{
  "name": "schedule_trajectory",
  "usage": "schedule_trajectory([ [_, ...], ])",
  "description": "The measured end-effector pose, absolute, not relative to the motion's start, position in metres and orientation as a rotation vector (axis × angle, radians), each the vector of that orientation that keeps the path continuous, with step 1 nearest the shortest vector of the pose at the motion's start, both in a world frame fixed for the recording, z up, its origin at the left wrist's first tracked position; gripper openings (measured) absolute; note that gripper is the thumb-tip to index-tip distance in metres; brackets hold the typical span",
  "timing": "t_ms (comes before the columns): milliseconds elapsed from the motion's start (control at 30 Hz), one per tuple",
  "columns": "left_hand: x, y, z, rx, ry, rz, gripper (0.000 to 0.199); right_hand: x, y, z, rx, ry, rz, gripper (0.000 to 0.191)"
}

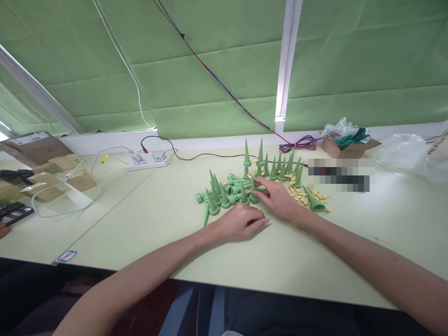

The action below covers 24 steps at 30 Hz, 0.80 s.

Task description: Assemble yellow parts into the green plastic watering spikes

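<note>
R hand [280, 198]: fingers part-open at green cone [253, 195]; L hand [238, 224]: fingers curled; both grips unclear. Some cones [260, 153] upright, others [312, 199] flat, yellow pcs [301, 198] loose.

On the table [140, 238], cones [225, 200] stand and lie in a cluster, small pegs [301, 197] among them and at three o'clock. From the cluster, a power strip [150, 162] lies at ten o'clock, coiled wire [298, 144] at one, an open box [345, 149] at two, holding plastic wrap [339, 129]. Behind the table hangs a curtain [217, 70].
</note>
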<state>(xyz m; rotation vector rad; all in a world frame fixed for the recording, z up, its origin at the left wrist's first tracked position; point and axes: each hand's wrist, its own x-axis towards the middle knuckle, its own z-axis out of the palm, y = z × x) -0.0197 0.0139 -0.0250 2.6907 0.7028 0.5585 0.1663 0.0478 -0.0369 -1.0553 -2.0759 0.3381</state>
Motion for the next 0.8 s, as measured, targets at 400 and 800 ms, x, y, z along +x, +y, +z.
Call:
schedule_trajectory([
  [400,-0.02,0.016,-0.024,2.607,0.877,0.764,0.037,0.184,0.023,-0.009,-1.146,-1.96,0.332,0.015],
  [800,-0.021,0.018,-0.025,2.416,1.028,0.805,0.021,0.183,0.007,-0.026,-1.02,-2.01,0.413,0.011],
])
